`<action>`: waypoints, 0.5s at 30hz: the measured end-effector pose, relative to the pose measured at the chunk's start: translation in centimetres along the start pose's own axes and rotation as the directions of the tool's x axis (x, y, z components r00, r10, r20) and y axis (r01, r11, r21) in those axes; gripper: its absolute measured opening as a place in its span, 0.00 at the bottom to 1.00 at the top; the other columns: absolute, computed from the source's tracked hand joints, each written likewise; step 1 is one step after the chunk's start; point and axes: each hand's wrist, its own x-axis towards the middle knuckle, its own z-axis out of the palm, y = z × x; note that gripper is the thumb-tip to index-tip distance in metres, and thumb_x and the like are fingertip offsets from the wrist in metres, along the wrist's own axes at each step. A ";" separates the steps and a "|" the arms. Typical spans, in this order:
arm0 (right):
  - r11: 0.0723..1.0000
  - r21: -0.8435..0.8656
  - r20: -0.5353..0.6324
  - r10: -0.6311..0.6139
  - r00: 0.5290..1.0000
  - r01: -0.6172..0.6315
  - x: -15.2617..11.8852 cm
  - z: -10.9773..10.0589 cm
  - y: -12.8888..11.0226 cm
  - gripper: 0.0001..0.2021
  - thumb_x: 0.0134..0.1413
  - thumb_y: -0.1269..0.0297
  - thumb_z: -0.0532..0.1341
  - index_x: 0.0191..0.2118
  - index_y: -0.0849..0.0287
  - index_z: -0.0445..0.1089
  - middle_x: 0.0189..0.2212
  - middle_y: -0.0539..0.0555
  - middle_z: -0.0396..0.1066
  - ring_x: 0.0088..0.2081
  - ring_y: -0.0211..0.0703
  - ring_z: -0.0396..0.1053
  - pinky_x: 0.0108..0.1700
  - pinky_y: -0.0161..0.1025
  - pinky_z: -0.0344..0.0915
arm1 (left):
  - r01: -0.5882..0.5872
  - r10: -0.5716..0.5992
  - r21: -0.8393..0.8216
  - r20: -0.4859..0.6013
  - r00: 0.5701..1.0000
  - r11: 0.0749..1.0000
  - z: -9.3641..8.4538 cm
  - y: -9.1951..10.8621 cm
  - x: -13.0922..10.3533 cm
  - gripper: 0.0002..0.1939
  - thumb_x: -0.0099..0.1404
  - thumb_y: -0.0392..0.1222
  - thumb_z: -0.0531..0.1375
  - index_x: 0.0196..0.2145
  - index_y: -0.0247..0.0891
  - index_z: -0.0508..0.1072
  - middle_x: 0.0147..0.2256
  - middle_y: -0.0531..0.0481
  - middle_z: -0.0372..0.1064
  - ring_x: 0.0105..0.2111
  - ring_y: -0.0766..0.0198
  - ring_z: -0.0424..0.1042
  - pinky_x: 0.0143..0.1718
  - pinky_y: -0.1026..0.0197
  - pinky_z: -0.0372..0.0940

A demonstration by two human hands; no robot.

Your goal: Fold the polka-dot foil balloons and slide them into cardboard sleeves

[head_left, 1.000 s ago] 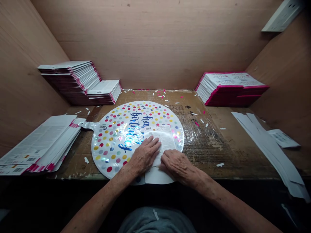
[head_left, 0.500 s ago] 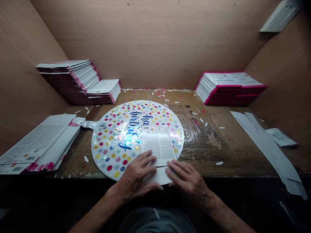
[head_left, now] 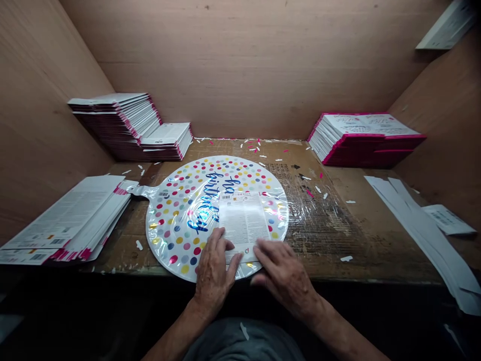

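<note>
A flat, round foil balloon (head_left: 176, 220) with coloured dots and blue birthday lettering lies on the table, its neck pointing left. On its front right part rests a white printed card sleeve (head_left: 246, 220) with small text and a barcode. My left hand (head_left: 215, 265) lies on the sleeve's lower left corner, fingers stretched and thumb apart. At the lower right corner, my right hand (head_left: 283, 273) touches the sleeve with its fingertips, fingers extended and slightly blurred. Both hands are open. The lettering is partly hidden under the sleeve.
Stacks of pink-edged sleeves stand back left (head_left: 128, 125) and back right (head_left: 364, 138). More printed sleeves (head_left: 71, 215) fan out at left. White paper strips (head_left: 421, 235) and a small white packet (head_left: 449, 219) lie at right. Paper scraps dot the cardboard-covered table (head_left: 315, 250). Wooden walls enclose it.
The blank white flap at the sleeve's near end no longer shows, and a small logo is visible there. My left hand has turned more upright along the sleeve's left edge. The view has shifted slightly.
</note>
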 end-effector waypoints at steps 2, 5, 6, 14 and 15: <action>0.992 0.013 -0.009 -0.129 0.992 0.129 -1.5 -0.5 0.3 0.17 0.65 0.60 0.57 0.54 0.64 0.68 0.49 0.62 0.73 0.50 0.50 0.69 0.51 0.48 0.66 | 0.002 -0.002 -0.033 -0.011 1.000 0.999 -0.2 0.3 -0.1 0.09 0.62 0.45 0.61 0.38 0.38 0.69 0.56 0.37 0.64 0.59 0.47 0.63 0.58 0.43 0.62; 0.992 0.053 -0.116 -0.108 0.987 0.114 -2.9 -1.8 0.8 0.13 0.63 0.70 0.59 0.53 0.60 0.70 0.43 0.57 0.77 0.43 0.43 0.72 0.46 0.41 0.69 | 0.094 -0.101 -0.150 -0.040 0.994 0.984 -1.2 1.2 -0.5 0.17 0.58 0.51 0.64 0.41 0.38 0.69 0.50 0.39 0.70 0.52 0.47 0.70 0.53 0.44 0.67; 0.994 0.066 -0.156 -0.072 0.985 0.084 -2.8 -2.2 0.8 0.13 0.62 0.72 0.59 0.52 0.59 0.70 0.42 0.56 0.77 0.43 0.43 0.72 0.45 0.41 0.69 | 0.159 -0.170 -0.209 -0.038 0.985 0.965 -1.6 1.7 -0.6 0.19 0.58 0.53 0.64 0.42 0.38 0.70 0.46 0.40 0.71 0.48 0.48 0.72 0.49 0.45 0.69; 0.987 0.106 -0.232 -0.091 0.968 0.118 4.3 0.0 -0.9 0.10 0.63 0.70 0.58 0.48 0.59 0.71 0.42 0.57 0.77 0.43 0.45 0.72 0.49 0.45 0.66 | 0.553 -0.470 -0.781 0.388 0.793 0.288 -3.6 3.0 2.0 0.24 0.55 0.56 0.66 0.40 0.32 0.72 0.36 0.42 0.77 0.33 0.58 0.77 0.34 0.60 0.72; 0.988 0.106 -0.204 -0.089 0.975 0.112 5.3 0.7 -1.0 0.09 0.64 0.69 0.57 0.47 0.60 0.72 0.41 0.58 0.77 0.42 0.45 0.72 0.48 0.45 0.66 | 0.536 -0.498 -0.806 0.367 0.785 0.250 -3.6 2.6 2.6 0.24 0.54 0.55 0.67 0.40 0.32 0.72 0.35 0.43 0.77 0.31 0.59 0.77 0.33 0.61 0.72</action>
